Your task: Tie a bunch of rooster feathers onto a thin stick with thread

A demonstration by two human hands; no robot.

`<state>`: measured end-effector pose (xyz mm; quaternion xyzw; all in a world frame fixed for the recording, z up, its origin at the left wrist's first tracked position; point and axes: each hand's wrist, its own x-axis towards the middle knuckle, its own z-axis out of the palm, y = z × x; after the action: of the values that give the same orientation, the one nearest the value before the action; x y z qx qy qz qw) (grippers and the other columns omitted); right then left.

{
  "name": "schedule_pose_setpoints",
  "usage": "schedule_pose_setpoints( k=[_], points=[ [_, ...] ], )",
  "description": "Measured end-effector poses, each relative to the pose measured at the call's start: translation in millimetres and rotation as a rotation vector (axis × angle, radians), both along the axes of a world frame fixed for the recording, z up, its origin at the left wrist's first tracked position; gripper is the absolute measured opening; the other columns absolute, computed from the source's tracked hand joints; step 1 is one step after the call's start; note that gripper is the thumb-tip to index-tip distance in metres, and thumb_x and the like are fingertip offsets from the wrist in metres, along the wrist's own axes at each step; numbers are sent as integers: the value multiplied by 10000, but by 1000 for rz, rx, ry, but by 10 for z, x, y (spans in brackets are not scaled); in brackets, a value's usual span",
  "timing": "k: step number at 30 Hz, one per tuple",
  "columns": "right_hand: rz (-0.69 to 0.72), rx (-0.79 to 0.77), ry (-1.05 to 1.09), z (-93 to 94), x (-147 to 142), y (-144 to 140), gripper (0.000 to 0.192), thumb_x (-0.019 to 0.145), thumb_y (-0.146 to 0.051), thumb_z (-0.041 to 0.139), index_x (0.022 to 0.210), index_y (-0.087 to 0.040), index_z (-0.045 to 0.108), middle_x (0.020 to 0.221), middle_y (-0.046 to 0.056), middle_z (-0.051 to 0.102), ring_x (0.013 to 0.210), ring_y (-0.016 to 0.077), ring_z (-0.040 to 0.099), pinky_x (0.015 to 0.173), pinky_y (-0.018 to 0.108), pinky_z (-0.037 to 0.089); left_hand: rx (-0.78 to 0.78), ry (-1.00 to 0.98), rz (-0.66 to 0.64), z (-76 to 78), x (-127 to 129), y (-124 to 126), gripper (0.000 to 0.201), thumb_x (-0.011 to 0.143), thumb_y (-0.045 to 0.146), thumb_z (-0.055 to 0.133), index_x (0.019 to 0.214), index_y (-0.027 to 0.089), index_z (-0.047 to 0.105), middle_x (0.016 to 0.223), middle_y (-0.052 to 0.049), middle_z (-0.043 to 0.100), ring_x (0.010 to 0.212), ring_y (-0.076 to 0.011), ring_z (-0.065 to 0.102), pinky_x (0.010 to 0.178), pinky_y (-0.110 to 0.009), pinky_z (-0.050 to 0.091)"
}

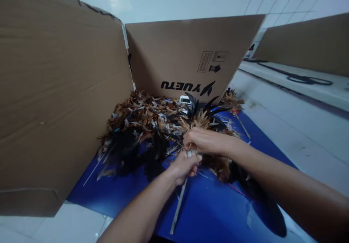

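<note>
Gripping a stick (178, 206), our left hand (185, 166) meets our right hand (198, 140), closed against feathers (202, 120). Far cardboard (169, 50) borders the blue surface (215, 208).

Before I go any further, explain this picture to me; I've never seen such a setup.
There is no machine here, only a person's two bare hands, seen by a camera worn on the head, looking forward and down. The left hand grips a thin stick, whose lower end shows below it. Just above, the right hand curls its fingers at the base of a brown-and-black feather tuft. On the blue work surface lie a heap of feathers and, at the right, another feather-topped stick. A left cardboard panel and a back cardboard panel, its YUETU print upside down, stand by the feathers.
</note>
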<state>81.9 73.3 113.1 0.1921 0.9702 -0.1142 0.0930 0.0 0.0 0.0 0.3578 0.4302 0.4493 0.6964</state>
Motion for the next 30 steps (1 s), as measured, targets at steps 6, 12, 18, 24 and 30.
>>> schedule_pose_setpoints(
  k=[6,12,18,24,30],
  points=[
    [4,-8,11,-39,13,-1,180,612,-40,558,675,-156,681,677,22,624,620,117,509,580,206,343,-60,-81,4,29,4,5,441,610,521,659,735,189,397,536,89,331,397,-21,270,396,-148,172],
    [-15,-7,15,-76,25,-32,161,632,-55,565,692,-151,679,724,30,623,626,114,509,566,206,336,-57,-62,8,52,9,-7,496,600,587,641,706,192,361,536,89,311,404,-20,262,396,-147,179],
    [-27,30,-11,-107,20,-58,140,643,-58,574,718,-132,665,756,47,614,661,125,533,578,209,355,-40,-10,12,29,4,-17,502,584,596,645,717,180,397,538,88,325,406,-23,288,398,-154,226],
    [-214,210,392,8,280,-108,281,772,-75,474,1001,-162,610,946,80,599,852,169,559,757,274,420,-36,3,39,33,-6,-34,493,619,595,622,785,176,422,567,79,374,420,-26,322,409,-156,233],
    [-775,313,787,-121,848,-507,229,824,-316,506,984,-193,613,862,64,650,730,184,596,697,308,462,6,60,39,68,2,-70,474,650,602,585,765,177,410,591,59,414,434,-41,367,399,-160,236]
  ],
)
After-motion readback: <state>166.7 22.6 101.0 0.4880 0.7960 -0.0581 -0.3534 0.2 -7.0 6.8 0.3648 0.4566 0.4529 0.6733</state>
